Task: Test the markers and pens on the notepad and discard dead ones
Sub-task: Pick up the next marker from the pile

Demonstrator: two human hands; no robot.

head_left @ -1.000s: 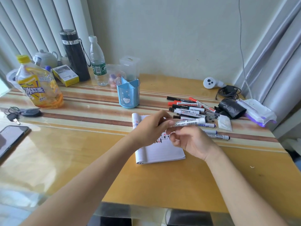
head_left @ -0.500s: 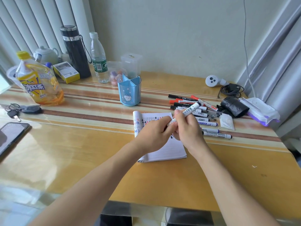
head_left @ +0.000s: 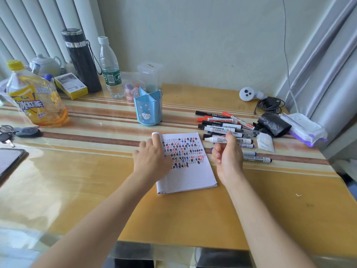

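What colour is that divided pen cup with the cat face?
The plastic pen cup is light blue, best in the head view.

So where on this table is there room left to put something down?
Bare tabletop between the phone and the notepad, and along the near edge in front of it. Crowded: the markers right of the notepad, and the bottles at back left.

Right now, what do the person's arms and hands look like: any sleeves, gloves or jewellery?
The left arm and the right arm are bare as far as the picture shows, with no sleeve in view. The left hand and the right hand wear no gloves, and no watch or bracelet shows at either wrist.
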